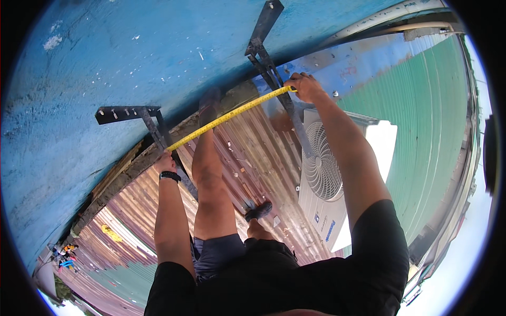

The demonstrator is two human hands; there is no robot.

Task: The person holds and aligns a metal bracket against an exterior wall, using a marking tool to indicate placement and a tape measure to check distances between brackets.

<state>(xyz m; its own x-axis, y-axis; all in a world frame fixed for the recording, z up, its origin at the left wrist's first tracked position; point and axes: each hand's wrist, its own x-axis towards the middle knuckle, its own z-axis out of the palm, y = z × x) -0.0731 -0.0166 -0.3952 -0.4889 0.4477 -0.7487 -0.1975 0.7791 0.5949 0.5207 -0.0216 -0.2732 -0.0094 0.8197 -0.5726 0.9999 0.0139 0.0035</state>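
A yellow tape measure point(226, 116) is stretched slantwise between my two hands, its blade running from one black metal bracket to the other. My left hand point(165, 162), with a dark band at the wrist, pinches the blade's lower left end beside the left bracket point(126, 114). Farther up and to the right, my right hand point(307, 87) is closed on the other end, next to the right bracket point(289, 108). The tape's case cannot be made out there. Both brackets stand out from the blue wall point(105, 63).
A white air conditioner outdoor unit point(321, 163) with a round fan grille stands below my right forearm. I am on a corrugated metal roof point(253, 152), brownish here and green point(416, 116) to the right. Pipes point(385, 18) run along the wall at upper right. Small coloured items point(66, 257) lie far left.
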